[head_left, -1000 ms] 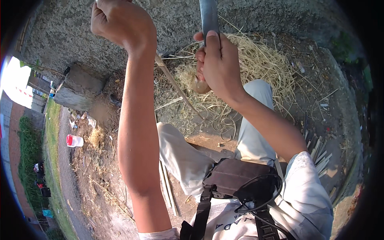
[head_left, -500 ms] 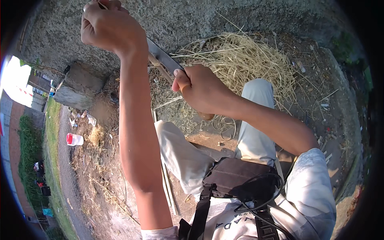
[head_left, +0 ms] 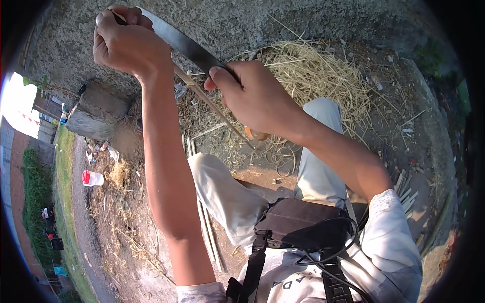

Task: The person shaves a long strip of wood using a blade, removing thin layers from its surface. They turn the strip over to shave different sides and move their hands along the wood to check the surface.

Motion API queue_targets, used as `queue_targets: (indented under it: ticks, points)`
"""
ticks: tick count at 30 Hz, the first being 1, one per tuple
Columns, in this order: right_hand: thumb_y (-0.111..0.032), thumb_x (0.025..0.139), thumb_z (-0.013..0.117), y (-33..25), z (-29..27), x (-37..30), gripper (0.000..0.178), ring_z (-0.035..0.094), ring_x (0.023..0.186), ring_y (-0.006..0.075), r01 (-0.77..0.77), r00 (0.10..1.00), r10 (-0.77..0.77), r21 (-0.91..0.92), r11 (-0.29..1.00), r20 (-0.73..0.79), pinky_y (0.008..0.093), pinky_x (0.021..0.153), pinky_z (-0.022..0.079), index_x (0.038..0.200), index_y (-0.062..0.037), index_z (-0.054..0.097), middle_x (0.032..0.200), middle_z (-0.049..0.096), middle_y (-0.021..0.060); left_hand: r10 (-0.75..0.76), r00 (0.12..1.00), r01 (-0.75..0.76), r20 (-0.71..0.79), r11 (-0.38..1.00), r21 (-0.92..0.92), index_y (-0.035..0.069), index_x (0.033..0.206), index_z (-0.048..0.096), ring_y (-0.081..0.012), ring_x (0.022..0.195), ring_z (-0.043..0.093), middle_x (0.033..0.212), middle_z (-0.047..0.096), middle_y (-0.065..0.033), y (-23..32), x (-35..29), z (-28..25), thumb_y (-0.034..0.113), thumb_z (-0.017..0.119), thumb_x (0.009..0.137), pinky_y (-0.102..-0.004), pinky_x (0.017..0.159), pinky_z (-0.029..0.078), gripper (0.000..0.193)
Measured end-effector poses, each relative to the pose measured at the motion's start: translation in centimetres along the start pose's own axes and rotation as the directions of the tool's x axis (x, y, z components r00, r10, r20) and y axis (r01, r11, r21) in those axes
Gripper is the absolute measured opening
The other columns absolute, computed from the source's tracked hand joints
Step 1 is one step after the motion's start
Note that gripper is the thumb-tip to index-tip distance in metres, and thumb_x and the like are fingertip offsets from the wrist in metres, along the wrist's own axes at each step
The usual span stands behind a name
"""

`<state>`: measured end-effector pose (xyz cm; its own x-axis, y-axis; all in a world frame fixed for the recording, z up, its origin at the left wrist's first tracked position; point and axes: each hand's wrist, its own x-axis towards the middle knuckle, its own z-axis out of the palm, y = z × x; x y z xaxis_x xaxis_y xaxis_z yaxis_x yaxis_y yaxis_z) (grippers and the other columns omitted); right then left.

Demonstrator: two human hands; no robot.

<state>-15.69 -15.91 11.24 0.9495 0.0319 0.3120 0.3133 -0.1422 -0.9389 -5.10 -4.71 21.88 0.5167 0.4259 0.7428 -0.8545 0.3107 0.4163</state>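
Note:
At the upper left, my left hand [head_left: 129, 43] is closed round a thin bamboo stick [head_left: 217, 111]. The stick slants out from behind my left wrist toward my knees, its lower end hanging over the ground. My right hand [head_left: 255, 96] grips a machete [head_left: 189, 48], whose wooden handle end shows below the fist. The long, slightly curved blade points up and left, its tip close behind my left fingers. Along the visible stretch, a gap lies between blade and stick. My left palm hides part of the grip.
A heap of pale shavings [head_left: 321, 76] lies beyond my knees, against a rough concrete wall [head_left: 222, 22]. Left are a stone block [head_left: 93, 118] and a red-lidded container [head_left: 92, 178]. Thin strips [head_left: 209, 230] lie beside my leg. A black bag [head_left: 303, 224] is strapped at my waist.
My right hand has moved up with the machete, and the blade has come away from the stick, showing more of both. My left hand has shifted slightly left.

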Motion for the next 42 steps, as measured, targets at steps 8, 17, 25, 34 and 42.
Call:
queue_targets:
  ticks: [8,17,25,34,42]
  points:
    - [-0.025,0.103,0.043,-0.5,0.0,0.5,0.037,0.063,0.054,0.0246,-0.127,0.987,0.143,-0.2,0.972,0.068,0.0404,0.051,0.048,0.088,0.0043,0.06,0.06,0.058,0.011,-0.011,0.997,0.01,0.079,1.0,0.007,0.0,0.071,0.055,-0.0103,0.044,0.036,0.057,0.048,-0.0072,-0.3,-1.0,1.2,0.013,0.046,0.092,-0.0259,0.041,0.021,0.027]
    - [-0.026,0.102,0.047,0.7,-0.3,0.6,0.038,0.054,0.05,0.0169,-0.095,0.995,0.1,-0.184,0.978,0.022,0.0385,0.056,0.044,0.082,-0.001,0.067,0.056,0.055,0.0074,-0.033,0.988,0.04,0.151,0.998,-0.043,-0.001,0.073,0.056,-0.011,0.045,0.038,0.06,0.05,-0.0086,-0.3,-1.4,1.7,0.014,0.048,0.093,-0.0261,0.041,0.024,0.027]
    - [-0.023,0.1,0.044,1.4,-0.1,1.5,0.04,0.055,0.04,0.0285,-0.008,0.998,0.026,-0.269,0.963,0.062,0.042,0.039,0.042,0.077,0.0054,0.061,0.056,0.057,0.0158,-0.037,0.985,0.037,0.167,0.999,0.003,-0.002,0.078,0.058,-0.0118,0.046,0.038,0.061,0.049,-0.0084,-0.5,-0.3,0.6,0.018,0.046,0.095,-0.0255,0.042,0.024,0.029]
    - [-0.026,0.102,0.043,2.5,0.2,1.0,0.042,0.064,0.058,0.0237,-0.113,0.967,0.173,-0.294,0.949,0.187,0.0401,0.06,0.052,0.084,0.0047,0.066,0.063,0.061,0.0128,-0.046,0.986,0.037,0.161,0.998,0.058,-0.002,0.078,0.057,-0.0136,0.046,0.037,0.062,0.048,-0.0098,-0.5,0.8,-0.8,0.02,0.044,0.095,-0.0271,0.043,0.023,0.03]
    - [-0.025,0.103,0.046,1.8,1.3,0.7,0.038,0.056,0.044,0.0218,-0.214,0.951,0.245,-0.17,0.962,0.188,0.0419,0.05,0.047,0.084,0.0028,0.064,0.053,0.055,0.0086,-0.052,0.987,0.044,0.15,0.997,0.056,0.0,0.084,0.054,-0.0117,0.048,0.035,0.064,0.044,-0.0078,-0.3,0.2,-0.7,0.014,0.048,0.094,-0.0257,0.044,0.023,0.018]
